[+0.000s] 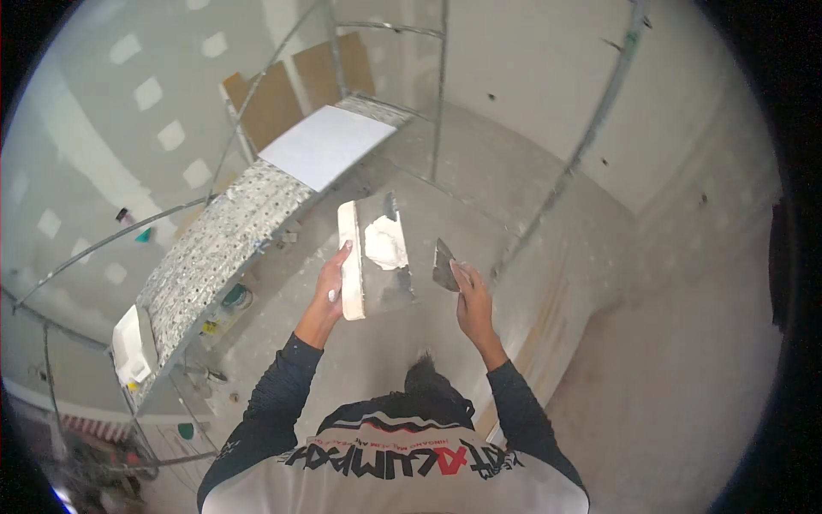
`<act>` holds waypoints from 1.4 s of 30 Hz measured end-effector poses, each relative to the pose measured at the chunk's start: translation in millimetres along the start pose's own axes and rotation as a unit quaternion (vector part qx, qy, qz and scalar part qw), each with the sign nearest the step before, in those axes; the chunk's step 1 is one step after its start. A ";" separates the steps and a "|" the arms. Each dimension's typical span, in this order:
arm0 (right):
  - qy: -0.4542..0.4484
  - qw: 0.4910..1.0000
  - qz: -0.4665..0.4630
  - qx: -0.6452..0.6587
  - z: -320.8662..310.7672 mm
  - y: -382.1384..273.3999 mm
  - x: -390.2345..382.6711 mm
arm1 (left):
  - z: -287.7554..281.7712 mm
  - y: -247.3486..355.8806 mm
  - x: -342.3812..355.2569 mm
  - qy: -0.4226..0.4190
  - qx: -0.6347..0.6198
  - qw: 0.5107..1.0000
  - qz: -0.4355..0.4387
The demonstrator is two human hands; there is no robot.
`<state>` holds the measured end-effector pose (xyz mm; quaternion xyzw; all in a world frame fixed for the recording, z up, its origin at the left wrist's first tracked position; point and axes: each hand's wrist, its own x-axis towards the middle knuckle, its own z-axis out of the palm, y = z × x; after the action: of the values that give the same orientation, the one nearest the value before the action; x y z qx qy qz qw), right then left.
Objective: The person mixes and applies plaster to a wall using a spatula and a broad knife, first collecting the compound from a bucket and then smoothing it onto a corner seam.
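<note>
My left hand (325, 284) is closed around the pale, thick back edge of a wide plastering knife (351, 291). A lump of white joint compound (385, 242) sits on its grey blade, with darker wet smears toward the free edge. To the right, my right hand (473, 301) grips a small putty knife (443, 267), its dark blade pointing up and left. A gap separates the two tools. The putty knife's handle is hidden inside my right hand.
A perforated scaffold plank (231, 227) runs diagonally on the left, bearing a white sheet (330, 144) and a white tray (135, 344). Scaffold tubes (591, 133) rise on both sides. Brown boards (265, 107) lean on the patched wall. A bucket (237, 296) stands below the plank.
</note>
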<state>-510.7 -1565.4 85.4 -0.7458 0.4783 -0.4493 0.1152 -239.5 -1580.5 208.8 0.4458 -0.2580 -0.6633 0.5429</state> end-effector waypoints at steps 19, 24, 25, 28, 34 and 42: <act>0.073 0.979 -0.036 0.186 -108.8 -84.0 82.1 | -6.7 150.3 67.7 0.133 0.469 0.643 0.591; 0.129 0.974 -0.183 0.022 -55.5 -90.8 148.7 | -23.3 96.8 118.5 0.069 0.446 0.690 0.566; 0.125 0.976 -0.178 0.000 -44.5 -82.7 179.5 | -10.4 100.1 128.9 0.055 0.445 0.729 0.518; 0.113 0.978 -0.163 -0.057 34.6 -39.9 225.6 | -17.4 70.6 160.2 0.018 0.412 0.750 0.517; 0.095 0.981 -0.157 -0.069 113.8 -5.9 235.2 | -27.7 65.4 197.0 0.040 0.351 0.756 0.552; 0.041 0.953 -0.176 -0.242 129.2 9.9 231.4 | -33.3 68.5 226.1 0.037 0.374 0.680 0.629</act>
<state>-383.8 -1792.8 135.4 -0.8044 0.4383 -0.3637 -0.1689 -179.9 -1809.6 179.4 0.3685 -0.6843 0.0034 0.6293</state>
